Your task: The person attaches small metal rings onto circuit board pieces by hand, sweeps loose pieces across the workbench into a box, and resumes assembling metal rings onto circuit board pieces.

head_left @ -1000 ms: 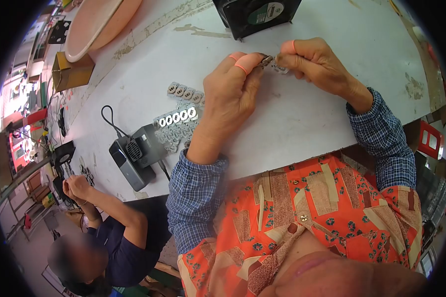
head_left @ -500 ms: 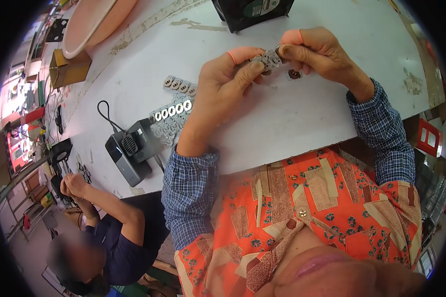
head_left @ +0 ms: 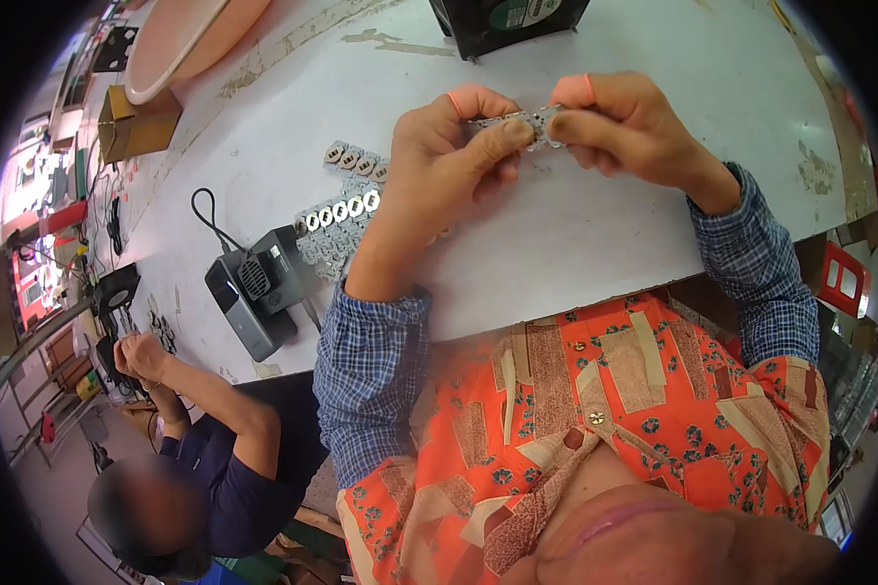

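A small silvery panel of tiny parts (head_left: 544,119) is held above the white table between my two hands. My left hand (head_left: 454,146) pinches its left end between thumb and fingers. My right hand (head_left: 629,132) is closed on the right end, its thumb pressed near the other thumb. Both index fingers wear orange finger covers. My fingers hide much of the panel. Left of my left forearm, similar panels (head_left: 327,234) lie on the table, one row bearing bright round pieces (head_left: 339,212). A strip with darker round pieces (head_left: 353,159) lies just above them.
A dark device with a small fan (head_left: 254,292) and a looped cable lies left of the panels. At the top edge stands a black box-shaped unit (head_left: 507,24). A cardboard box (head_left: 139,125) and pink basin (head_left: 190,44) are upper left. Another person (head_left: 229,429) works at lower left.
My right hand has moved slightly down and closed on the panel's right end. The small dark round piece seen below my hands before no longer shows there. The view has shifted a little.
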Tool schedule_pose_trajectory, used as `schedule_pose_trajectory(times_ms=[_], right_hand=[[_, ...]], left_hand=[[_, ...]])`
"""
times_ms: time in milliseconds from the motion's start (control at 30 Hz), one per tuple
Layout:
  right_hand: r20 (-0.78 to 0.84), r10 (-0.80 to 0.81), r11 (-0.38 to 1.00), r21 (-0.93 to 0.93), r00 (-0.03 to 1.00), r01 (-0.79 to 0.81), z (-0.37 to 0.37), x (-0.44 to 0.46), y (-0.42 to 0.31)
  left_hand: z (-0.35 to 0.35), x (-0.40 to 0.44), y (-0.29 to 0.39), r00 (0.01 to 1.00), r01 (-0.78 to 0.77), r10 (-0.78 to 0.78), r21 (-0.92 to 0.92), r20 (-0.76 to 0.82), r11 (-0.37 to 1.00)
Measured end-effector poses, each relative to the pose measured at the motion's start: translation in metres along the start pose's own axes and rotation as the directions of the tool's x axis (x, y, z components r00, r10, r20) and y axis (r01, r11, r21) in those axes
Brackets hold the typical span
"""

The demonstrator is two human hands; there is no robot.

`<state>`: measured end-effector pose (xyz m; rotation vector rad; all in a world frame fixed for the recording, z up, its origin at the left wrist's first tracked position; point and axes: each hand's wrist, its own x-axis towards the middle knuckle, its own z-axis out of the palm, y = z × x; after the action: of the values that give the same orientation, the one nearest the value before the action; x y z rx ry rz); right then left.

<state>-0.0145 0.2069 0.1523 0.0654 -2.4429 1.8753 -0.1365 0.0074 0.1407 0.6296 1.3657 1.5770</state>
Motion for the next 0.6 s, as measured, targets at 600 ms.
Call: schedule_pose_trajectory(times_ms=[600], right_hand=[[-0.106, 0.220, 0.961, 0.194, 0.970, -0.197, 0.006, 0.000, 0.006]], left_hand=[[0.016, 0.011, -0.028, 0.740, -0.513, 0.669, 0.588, -0.065, 0.625]])
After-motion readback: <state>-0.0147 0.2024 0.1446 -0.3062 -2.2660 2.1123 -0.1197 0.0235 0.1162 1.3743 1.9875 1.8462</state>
